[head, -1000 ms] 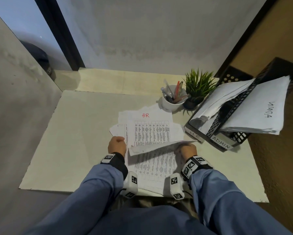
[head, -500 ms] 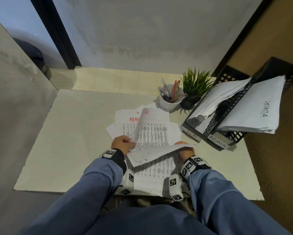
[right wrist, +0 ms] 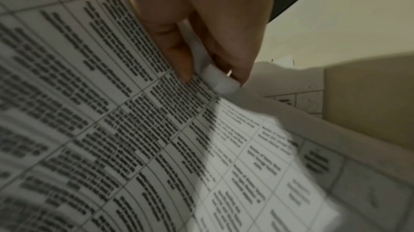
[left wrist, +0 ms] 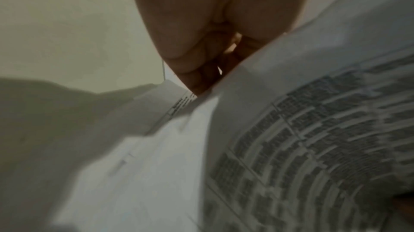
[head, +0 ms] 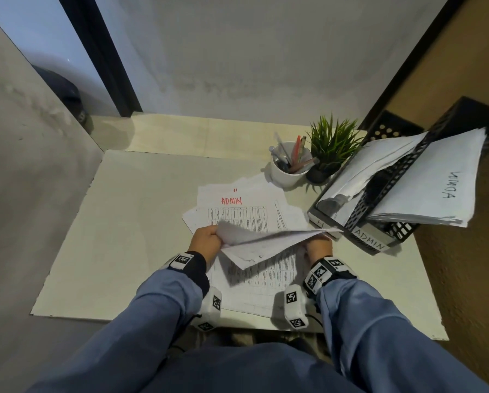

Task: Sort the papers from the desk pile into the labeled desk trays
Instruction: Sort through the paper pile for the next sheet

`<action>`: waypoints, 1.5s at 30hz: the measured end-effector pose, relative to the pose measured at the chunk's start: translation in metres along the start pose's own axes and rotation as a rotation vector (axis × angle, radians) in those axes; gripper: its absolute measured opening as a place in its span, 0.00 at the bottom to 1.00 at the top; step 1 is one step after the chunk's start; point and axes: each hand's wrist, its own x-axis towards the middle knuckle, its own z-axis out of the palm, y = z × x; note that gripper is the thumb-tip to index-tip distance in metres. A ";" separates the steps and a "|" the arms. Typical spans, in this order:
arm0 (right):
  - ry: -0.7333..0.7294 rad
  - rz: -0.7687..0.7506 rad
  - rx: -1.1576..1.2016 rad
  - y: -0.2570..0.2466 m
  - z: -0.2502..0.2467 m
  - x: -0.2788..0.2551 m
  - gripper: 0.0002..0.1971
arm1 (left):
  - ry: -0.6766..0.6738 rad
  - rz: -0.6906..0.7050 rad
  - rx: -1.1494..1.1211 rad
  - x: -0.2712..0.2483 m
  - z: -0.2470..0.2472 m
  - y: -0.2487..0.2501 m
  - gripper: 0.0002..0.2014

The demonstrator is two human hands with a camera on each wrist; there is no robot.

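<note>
A loose pile of printed papers (head: 237, 214) lies mid-desk, and its exposed top sheet is marked ADMIN in red. Above the near part of the pile I hold lifted sheets (head: 268, 241) between both hands. My left hand (head: 209, 238) grips their left edge, fingers curled round the paper (left wrist: 313, 129). My right hand (head: 318, 245) pinches the right edge between thumb and fingers, seen close on the printed table sheet (right wrist: 112, 112). At the right stand two black mesh trays, the HR tray (head: 324, 222) and the ADMIN tray (head: 370, 241), both holding papers.
A white cup of pens (head: 290, 171) and a small potted plant (head: 332, 148) stand behind the pile, next to the trays. Walls close in on the left, the back and the right. The pale desk surface (head: 124, 236) stretches to the left.
My left hand peeled the HR-marked sheet off the pile and brought it up against the sheet in my right hand. That uncovered the ADMIN-marked sheet below.
</note>
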 end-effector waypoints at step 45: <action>0.139 0.013 0.074 -0.115 -0.069 0.044 0.28 | 0.002 1.006 0.689 -0.084 0.088 0.245 0.10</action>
